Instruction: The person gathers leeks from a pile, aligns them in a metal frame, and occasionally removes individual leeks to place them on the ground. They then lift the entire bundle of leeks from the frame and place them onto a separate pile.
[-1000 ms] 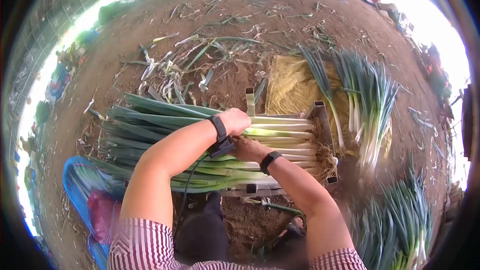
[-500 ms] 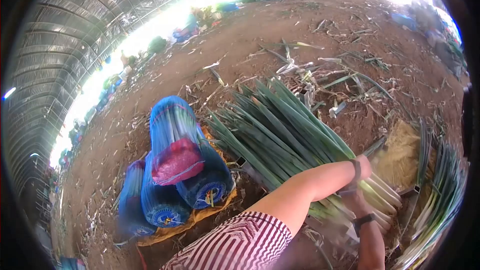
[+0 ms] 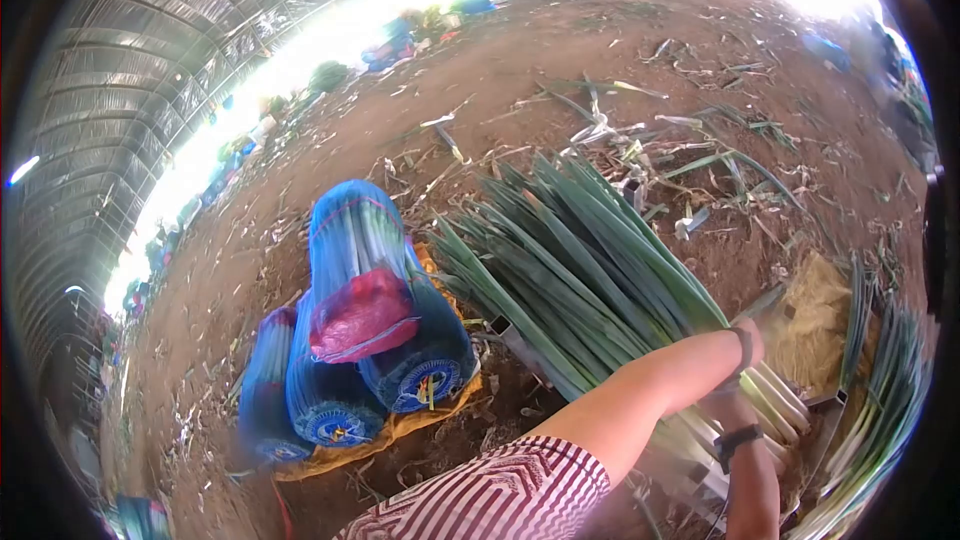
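A large bundle of leeks [image 3: 580,250] lies in front of me, green leaves pointing away and white stalks near my hands. My left hand [image 3: 752,336], with a band at the wrist, is at the far side of the bundle, over the lower stalks. Its fingers are hidden. Under the left forearm, my right hand [image 3: 728,406] is at the pale stalks, with a dark watch [image 3: 738,442] on its wrist. The right fingers are blurred and partly covered, so I cannot make out their grip. Metal frame pieces [image 3: 500,325] show beside the bundle.
Blue net sacks [image 3: 335,385] of leeks lie at the left on an orange sheet [image 3: 405,432], a pink net bundle [image 3: 362,315] on top. More leeks [image 3: 890,390] and tan sacking [image 3: 812,305] are at the right. Leaf scraps [image 3: 600,125] litter the soil.
The whole view has shifted slightly, so the leeks and sacks appear a little further right. Both hands stay at the pale stalks.
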`<state>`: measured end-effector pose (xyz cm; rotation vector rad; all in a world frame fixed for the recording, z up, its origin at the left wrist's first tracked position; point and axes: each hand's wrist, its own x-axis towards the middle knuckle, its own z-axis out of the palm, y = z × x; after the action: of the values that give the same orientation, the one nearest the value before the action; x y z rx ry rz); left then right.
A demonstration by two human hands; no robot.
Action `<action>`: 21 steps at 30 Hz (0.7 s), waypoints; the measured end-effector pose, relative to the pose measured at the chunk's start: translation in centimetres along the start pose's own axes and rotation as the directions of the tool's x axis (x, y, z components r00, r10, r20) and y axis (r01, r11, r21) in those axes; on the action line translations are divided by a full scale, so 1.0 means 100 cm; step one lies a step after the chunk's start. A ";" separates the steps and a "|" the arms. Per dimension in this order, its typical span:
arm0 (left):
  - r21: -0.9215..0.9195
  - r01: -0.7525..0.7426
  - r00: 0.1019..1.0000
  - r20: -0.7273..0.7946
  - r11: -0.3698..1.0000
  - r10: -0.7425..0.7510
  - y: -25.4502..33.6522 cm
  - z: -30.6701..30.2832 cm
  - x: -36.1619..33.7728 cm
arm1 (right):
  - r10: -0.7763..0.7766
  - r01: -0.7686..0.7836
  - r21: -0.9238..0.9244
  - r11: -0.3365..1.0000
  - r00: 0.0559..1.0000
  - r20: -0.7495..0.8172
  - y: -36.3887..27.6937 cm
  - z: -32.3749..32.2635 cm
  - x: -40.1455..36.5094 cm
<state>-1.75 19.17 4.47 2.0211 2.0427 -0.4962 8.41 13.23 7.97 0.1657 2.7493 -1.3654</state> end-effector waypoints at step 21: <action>0.155 -0.235 0.936 -0.228 0.959 0.267 -0.009 0.022 -0.018 | 0.121 -0.105 -0.147 0.984 0.987 0.109 0.032 0.015 0.003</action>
<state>-2.74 16.64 3.26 2.4885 1.8787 -0.3447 8.54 14.02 4.49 0.2227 2.6811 -1.1117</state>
